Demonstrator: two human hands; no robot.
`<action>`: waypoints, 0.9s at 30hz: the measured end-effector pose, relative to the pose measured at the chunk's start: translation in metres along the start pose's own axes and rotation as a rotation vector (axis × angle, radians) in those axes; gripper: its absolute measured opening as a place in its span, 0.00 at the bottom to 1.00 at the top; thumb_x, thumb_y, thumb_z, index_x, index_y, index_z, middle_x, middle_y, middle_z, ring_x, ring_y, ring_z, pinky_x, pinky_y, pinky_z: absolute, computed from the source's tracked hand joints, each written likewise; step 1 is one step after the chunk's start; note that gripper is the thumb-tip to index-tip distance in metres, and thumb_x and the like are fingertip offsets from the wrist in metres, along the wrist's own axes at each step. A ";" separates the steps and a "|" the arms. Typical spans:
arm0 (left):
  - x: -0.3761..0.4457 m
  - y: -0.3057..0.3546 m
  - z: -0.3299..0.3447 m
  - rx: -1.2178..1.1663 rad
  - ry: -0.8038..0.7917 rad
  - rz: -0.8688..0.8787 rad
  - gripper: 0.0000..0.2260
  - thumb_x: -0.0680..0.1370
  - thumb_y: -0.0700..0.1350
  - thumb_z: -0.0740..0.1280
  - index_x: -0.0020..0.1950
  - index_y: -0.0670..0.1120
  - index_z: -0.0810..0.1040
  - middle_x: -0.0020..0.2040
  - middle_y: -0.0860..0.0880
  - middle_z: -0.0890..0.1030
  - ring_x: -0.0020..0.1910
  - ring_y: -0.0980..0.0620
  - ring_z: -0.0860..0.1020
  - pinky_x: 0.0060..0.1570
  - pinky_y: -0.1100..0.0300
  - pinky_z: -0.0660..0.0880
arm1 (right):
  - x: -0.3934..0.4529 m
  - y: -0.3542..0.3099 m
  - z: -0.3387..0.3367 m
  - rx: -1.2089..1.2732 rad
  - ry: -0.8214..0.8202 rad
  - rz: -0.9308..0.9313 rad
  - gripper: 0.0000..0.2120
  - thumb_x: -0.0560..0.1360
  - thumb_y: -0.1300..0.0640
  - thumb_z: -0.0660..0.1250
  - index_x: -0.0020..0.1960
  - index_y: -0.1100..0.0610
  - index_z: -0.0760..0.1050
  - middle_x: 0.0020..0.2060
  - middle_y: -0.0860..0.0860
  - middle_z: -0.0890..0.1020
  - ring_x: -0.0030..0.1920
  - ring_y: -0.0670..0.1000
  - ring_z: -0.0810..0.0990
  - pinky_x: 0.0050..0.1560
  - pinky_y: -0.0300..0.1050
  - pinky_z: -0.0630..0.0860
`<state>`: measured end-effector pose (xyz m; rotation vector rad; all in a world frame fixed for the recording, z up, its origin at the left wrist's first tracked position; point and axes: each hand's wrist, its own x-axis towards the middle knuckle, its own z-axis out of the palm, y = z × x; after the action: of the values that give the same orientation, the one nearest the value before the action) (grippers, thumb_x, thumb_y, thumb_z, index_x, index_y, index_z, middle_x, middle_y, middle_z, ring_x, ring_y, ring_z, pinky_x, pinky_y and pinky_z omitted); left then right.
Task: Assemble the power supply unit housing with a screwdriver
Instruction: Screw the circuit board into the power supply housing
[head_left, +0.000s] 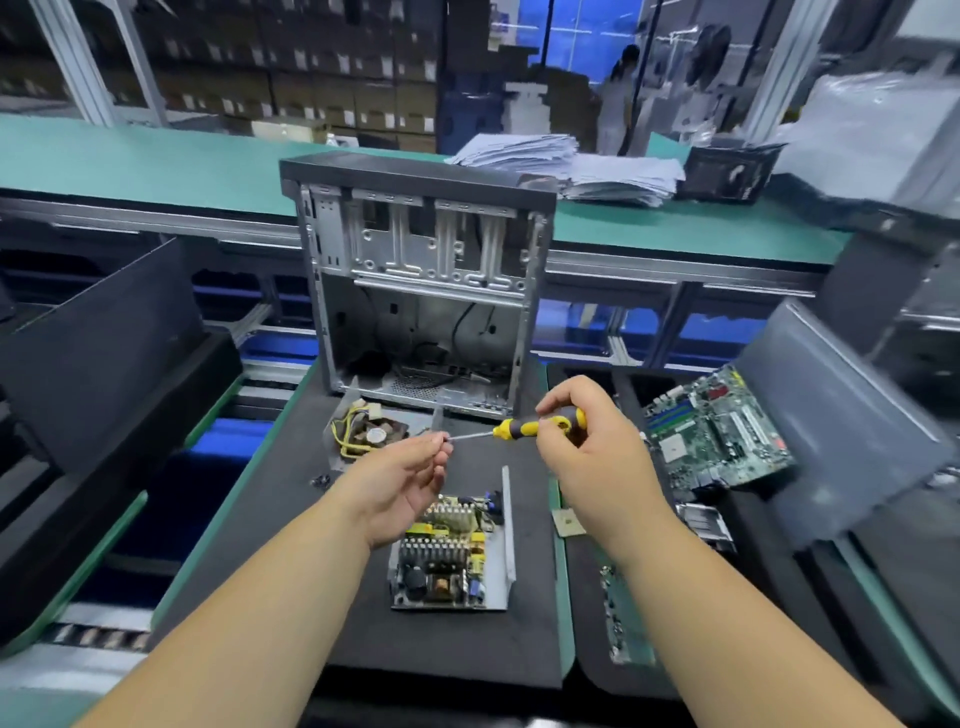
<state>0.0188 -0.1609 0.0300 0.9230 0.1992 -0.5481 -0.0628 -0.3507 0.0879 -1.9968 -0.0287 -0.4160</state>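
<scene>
Head view. My right hand (582, 447) grips the yellow-and-black handle of the screwdriver (524, 427), fingers curled round it, shaft pointing left. My left hand (410, 478) pinches at the tip of the shaft with thumb and fingertips; whether a screw sits there is too small to tell. Both hands are raised above the middle of the dark mat that covers the surface (291, 519).

Below them, toward the near edge of the mat, the power supply base (447, 561) lies open: its circuit board is exposed and one side wall stands up along its right. No cover is on it. A fan with yellow wires (366, 428), apparently part of the other housing piece, lies apart toward the far left of the mat, in front of the empty computer case (421, 291). A few small dark parts, perhaps screws (322, 480), lie near the mat's left edge.

Judgement: assembly is at an early stage; closing and screwing the housing remain.
</scene>
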 end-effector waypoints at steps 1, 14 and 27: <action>-0.007 -0.004 0.005 -0.031 -0.012 0.000 0.05 0.78 0.37 0.65 0.45 0.40 0.80 0.36 0.48 0.80 0.31 0.57 0.78 0.30 0.67 0.78 | -0.007 0.000 -0.007 0.017 0.014 0.001 0.06 0.76 0.59 0.63 0.45 0.48 0.71 0.26 0.44 0.68 0.26 0.44 0.63 0.24 0.33 0.61; -0.034 -0.035 0.019 0.468 -0.118 0.202 0.05 0.81 0.35 0.62 0.51 0.40 0.78 0.40 0.48 0.81 0.37 0.57 0.79 0.37 0.68 0.77 | -0.058 0.008 -0.030 0.073 0.151 0.090 0.06 0.76 0.55 0.64 0.43 0.45 0.74 0.34 0.54 0.79 0.30 0.48 0.73 0.27 0.36 0.68; 0.050 -0.018 -0.021 1.387 -0.090 0.360 0.11 0.79 0.48 0.66 0.61 0.53 0.77 0.55 0.56 0.79 0.51 0.59 0.77 0.50 0.64 0.71 | -0.040 0.031 0.005 -0.266 0.154 0.152 0.04 0.75 0.55 0.66 0.44 0.48 0.72 0.32 0.43 0.77 0.28 0.44 0.68 0.27 0.35 0.67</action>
<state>0.0525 -0.1710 -0.0146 2.2100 -0.5084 -0.3360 -0.0931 -0.3535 0.0470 -2.2031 0.2862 -0.4943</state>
